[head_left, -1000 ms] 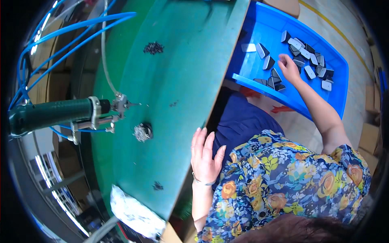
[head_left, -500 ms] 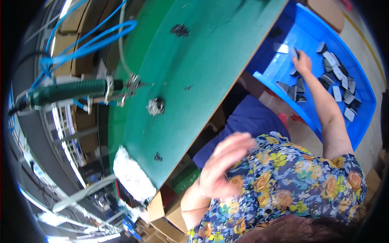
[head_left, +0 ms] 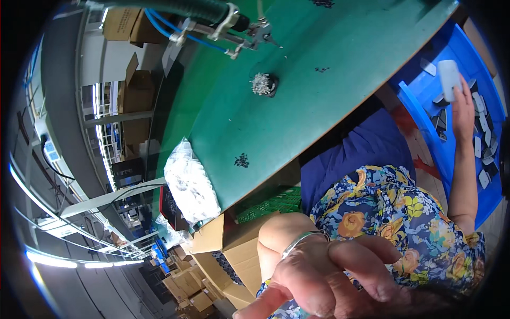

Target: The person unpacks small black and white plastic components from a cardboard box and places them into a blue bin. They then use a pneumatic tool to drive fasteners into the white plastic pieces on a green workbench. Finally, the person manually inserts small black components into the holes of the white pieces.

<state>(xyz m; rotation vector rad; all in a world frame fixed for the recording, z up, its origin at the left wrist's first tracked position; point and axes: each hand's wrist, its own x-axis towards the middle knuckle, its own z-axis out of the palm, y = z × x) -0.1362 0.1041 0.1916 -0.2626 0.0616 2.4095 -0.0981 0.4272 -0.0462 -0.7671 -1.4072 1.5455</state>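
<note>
My left hand (head_left: 324, 282) is raised close to the camera at the bottom of the view. Its fingers are spread, it holds nothing, and a silver bangle circles the wrist. My right hand (head_left: 463, 111) reaches out at the upper right over a blue bin (head_left: 419, 111) of small dark and pale flat parts. It grips a white rounded rectangular part (head_left: 449, 78), held just above the bin. A green worktable (head_left: 297, 106) lies between the two hands.
A powered screwdriver (head_left: 212, 16) with blue hoses hangs over the table's far side. A small black cup of screws (head_left: 264, 85), a little heap of dark screws (head_left: 241, 159) and a bag of white parts (head_left: 191, 183) sit on the table. Cardboard boxes (head_left: 234, 255) stand below its edge.
My left hand has left the table edge and risen toward the camera. My right hand now holds a white part taken from the blue bin. The view has swung left.
</note>
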